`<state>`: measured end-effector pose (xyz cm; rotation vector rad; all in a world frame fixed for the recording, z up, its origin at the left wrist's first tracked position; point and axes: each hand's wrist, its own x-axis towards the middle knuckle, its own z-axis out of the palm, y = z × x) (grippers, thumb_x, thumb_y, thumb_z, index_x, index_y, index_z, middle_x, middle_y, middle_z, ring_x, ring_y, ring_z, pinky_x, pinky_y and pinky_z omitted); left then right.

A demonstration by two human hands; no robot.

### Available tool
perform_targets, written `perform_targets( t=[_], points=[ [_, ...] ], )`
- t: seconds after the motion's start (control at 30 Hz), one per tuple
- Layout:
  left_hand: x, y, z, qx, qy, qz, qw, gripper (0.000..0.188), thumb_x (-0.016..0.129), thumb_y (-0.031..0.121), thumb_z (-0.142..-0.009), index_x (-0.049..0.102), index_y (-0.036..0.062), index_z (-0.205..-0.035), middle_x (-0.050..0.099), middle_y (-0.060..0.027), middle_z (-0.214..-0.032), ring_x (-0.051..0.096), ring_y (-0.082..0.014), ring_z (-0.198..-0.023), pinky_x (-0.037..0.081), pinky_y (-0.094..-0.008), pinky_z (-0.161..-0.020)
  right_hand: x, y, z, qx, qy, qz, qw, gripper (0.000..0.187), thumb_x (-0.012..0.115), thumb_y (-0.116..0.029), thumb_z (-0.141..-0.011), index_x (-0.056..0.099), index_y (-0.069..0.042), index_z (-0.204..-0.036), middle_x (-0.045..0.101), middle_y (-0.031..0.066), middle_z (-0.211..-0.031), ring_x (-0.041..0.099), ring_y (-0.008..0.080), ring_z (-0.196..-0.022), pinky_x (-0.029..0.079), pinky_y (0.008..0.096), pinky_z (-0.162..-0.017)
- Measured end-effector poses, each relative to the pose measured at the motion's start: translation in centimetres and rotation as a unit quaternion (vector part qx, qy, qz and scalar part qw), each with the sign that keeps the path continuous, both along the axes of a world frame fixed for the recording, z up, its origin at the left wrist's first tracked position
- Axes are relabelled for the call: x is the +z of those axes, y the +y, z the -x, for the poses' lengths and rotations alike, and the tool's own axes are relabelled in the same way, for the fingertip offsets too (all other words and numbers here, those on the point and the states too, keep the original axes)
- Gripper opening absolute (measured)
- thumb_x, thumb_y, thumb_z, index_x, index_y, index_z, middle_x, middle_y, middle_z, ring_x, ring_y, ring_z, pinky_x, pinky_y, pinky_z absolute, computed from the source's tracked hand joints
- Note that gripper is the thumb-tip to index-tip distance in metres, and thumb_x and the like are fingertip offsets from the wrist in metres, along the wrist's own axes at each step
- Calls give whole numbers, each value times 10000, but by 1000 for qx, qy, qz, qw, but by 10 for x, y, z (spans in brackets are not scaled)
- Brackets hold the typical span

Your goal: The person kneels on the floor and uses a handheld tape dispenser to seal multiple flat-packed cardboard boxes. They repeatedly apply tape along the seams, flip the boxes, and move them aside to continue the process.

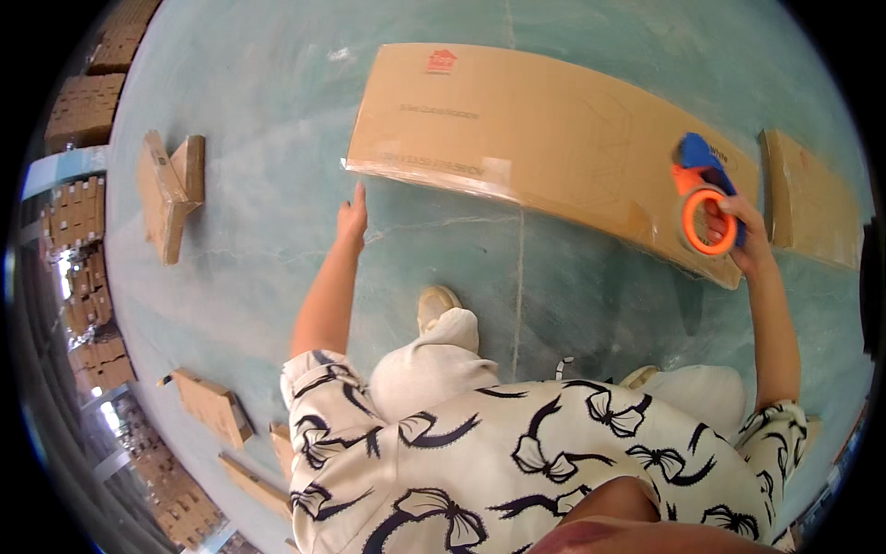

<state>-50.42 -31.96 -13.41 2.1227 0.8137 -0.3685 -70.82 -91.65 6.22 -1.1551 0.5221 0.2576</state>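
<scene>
A long, flat cardboard box (544, 129) lies on the floor in front of me, with shiny clear tape along its near edge. My right hand (746, 235) grips a tape gun (706, 162), blue and orange with a bright orange ring, above the right end of the box. Some of those fingers show through the ring. By the box's near left corner is my left hand (352, 217), with its fingers stretched forward and nothing visible in it. Whether its fingertips touch the carton I cannot tell.
Another taped carton (812, 198) lies right of the long box. On the left, two flat boxes (171, 194) lean crosswise together. Nearer, a small carton (210, 406) lies on the green floor (443, 245). Stacked cartons (78, 212) line the far left. My shoe (437, 305) stands between my arms.
</scene>
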Motion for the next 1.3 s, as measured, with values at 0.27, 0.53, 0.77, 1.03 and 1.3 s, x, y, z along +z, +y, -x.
perform_targets(
  t=[0.27, 0.53, 0.77, 1.03, 1.3],
  points=[
    [-22, -148, -25, 13, -274, -113, 955, 647, 428, 531, -935, 619, -75, -1056, 634, -280, -1024, 605, -417, -953, 462, -469, -837, 49, 85, -69, 150, 70, -6, 986, 691, 620, -143, -759, 388, -11, -1397, 562, 25, -848, 527, 69, -600, 454, 215, -522],
    [45, -127, -98, -160, -129, -118, 971, 485, 422, 408, -956, 681, 0, -925, 658, -208, -887, 607, -397, -944, 442, -503, -840, 21, 150, -117, 92, 133, 36, 986, 549, 637, -183, -763, 510, -4, -1266, 549, 36, -792, 500, 92, -591, 428, 224, -542],
    [21, -220, 29, -497, -585, -7, 640, 566, 602, 266, -872, 426, 46, -1363, 442, -132, -1397, 395, -335, -1306, 274, -440, -1116, 32, 149, -127, -54, 156, -35, 986, 322, 589, -213, -798, 564, 3, -1036, 529, 62, -784, 456, 127, -601, 402, 264, -552],
    [29, -295, 29, -676, -522, -177, 489, 575, 537, 394, -853, 489, 78, -1331, 454, -96, -1406, 380, -318, -1324, 249, -470, -1132, 39, 179, -133, -41, 148, -19, 988, 287, 573, -236, -800, 539, -4, -966, 518, 64, -800, 452, 129, -608, 401, 280, -557],
    [55, -194, -36, -345, -425, -68, 834, 644, 736, 479, -695, 582, 112, -1202, 518, -124, -1322, 444, -312, -1261, 344, -476, -1037, 35, 161, -147, 50, 93, -18, 994, 324, 566, -218, -806, 545, 15, -1031, 532, 84, -871, 469, 139, -661, 410, 277, -593]
  ],
)
